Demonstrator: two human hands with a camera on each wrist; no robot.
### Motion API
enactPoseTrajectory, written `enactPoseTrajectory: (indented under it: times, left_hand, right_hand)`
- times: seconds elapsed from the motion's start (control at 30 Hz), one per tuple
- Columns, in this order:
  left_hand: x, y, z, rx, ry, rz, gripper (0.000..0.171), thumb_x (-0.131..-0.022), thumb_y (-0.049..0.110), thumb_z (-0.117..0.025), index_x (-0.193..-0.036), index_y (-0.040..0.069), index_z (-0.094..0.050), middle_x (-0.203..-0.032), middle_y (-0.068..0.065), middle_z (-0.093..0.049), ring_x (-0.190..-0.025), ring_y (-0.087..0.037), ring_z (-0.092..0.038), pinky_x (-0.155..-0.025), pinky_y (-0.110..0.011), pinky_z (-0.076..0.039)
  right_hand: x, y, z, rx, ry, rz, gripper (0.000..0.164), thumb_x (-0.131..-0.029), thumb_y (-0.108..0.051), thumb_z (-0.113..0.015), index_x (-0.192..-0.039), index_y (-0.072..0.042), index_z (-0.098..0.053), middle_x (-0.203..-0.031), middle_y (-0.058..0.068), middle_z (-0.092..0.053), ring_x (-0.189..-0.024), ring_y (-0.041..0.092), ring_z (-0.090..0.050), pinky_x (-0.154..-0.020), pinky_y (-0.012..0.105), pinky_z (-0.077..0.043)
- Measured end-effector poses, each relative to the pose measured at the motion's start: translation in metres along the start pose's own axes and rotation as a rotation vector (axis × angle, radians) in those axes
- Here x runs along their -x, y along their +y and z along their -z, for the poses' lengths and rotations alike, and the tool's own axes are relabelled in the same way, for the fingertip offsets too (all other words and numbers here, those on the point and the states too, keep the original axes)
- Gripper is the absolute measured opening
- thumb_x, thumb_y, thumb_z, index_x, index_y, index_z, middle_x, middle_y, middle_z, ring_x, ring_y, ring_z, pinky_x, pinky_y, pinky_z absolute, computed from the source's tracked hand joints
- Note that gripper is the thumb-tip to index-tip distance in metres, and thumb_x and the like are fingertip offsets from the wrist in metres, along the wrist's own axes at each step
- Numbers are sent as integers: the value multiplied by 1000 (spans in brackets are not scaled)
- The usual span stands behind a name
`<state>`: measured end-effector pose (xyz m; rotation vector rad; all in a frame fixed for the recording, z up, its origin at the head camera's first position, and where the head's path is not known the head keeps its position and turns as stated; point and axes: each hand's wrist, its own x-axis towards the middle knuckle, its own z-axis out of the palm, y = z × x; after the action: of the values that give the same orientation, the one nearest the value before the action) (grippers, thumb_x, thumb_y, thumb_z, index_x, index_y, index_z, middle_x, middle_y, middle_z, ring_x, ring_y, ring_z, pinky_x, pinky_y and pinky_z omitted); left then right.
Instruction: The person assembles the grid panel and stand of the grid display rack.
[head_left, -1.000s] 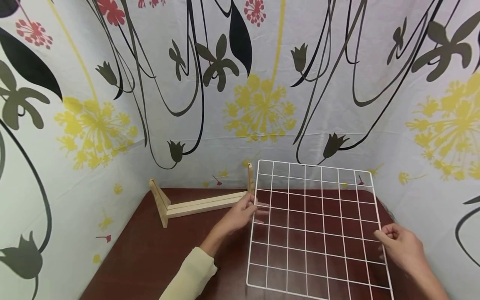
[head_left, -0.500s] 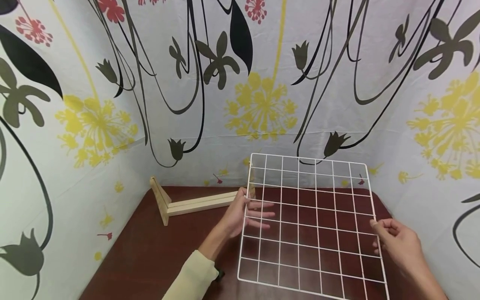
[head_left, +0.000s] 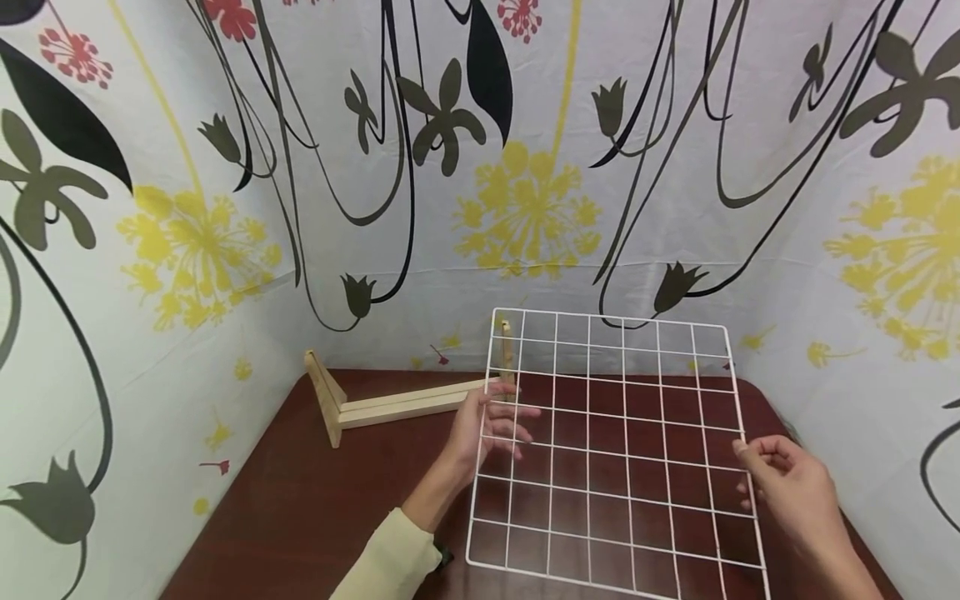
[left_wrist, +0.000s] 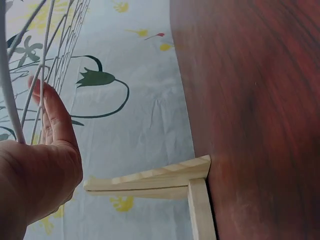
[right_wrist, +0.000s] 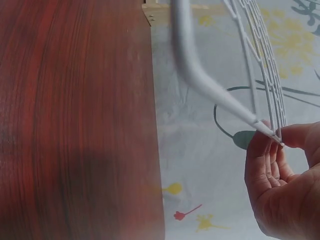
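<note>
A white wire grid panel (head_left: 588,412) is held up above the table, tilted toward me, its wires forming square openings. My left hand (head_left: 467,433) supports its left edge, with fingers stretched out and spread behind the wires; in the left wrist view the edge wire lies against the hand (left_wrist: 45,170) near the thumb's base. At the right edge, my right hand (head_left: 798,492) pinches the outer wire between thumb and fingers, which the right wrist view shows close up on the fingers (right_wrist: 257,165). The panel's lowest right corner runs out of the head view.
A pale wooden stand (head_left: 412,408) with two upright end pieces and a crossbar sits on the dark red-brown table (head_left: 300,508) at the back left. The panel's upper left corner overlaps its right upright (head_left: 507,342). Flower-printed cloth (head_left: 420,225) encloses the back and sides.
The grid panel has shifted somewhat left with both hands. My left hand's fingers have straightened and spread behind the wires, while the right hand keeps its pinch.
</note>
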<state>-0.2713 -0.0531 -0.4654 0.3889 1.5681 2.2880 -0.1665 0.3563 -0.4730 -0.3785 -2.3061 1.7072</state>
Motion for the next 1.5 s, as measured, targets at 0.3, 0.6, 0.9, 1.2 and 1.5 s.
enactPoseTrajectory:
  times: [0.3,0.6,0.9,1.2,1.5]
  left_hand:
    - [4,3,5,85,-44,5,58,-112,42,-17,-132,5,-56,-93,-4,-75,-59,-13,-60,-54,-34,-51]
    - [10,6,9,140,-80,-4,59,-112,43,-14,-123,7,-58,-83,0,-66,-57,-15,-48,-53,-33,-47]
    - [11,7,15,144,-146,-87,57,-112,45,-13,-115,14,-61,-84,2,-65,-58,-14,-48,-53,-32,-49]
    - [11,6,19,104,-177,-206,57,-113,45,-13,-118,10,-59,-83,3,-68,-57,-12,-53,-51,-31,-50]
    - [10,7,22,65,-207,-328,57,-113,40,-11,-116,16,-63,-83,5,-71,-55,-12,-55,-50,-30,-51]
  right_hand:
    - [1,-1,-5,-158,-5,34,17,-102,-20,-73,-92,-12,-62,-72,-8,-68,-56,14,-67,-50,33,-59]
    - [5,-9,-11,-215,23,68,15,-101,-17,-73,-92,-12,-62,-72,-10,-69,-54,12,-65,-47,32,-57]
    - [8,-17,-17,-256,61,91,12,-100,-14,-74,-92,-12,-65,-72,-9,-71,-55,12,-67,-49,29,-58]
    - [8,-18,-20,-318,37,127,9,-101,-10,-72,-95,-11,-65,-79,-11,-73,-58,10,-70,-52,28,-59]
    - [7,-19,-21,-66,92,173,7,-103,-15,-71,-104,-15,-64,-86,-18,-74,-68,0,-73,-60,18,-55]
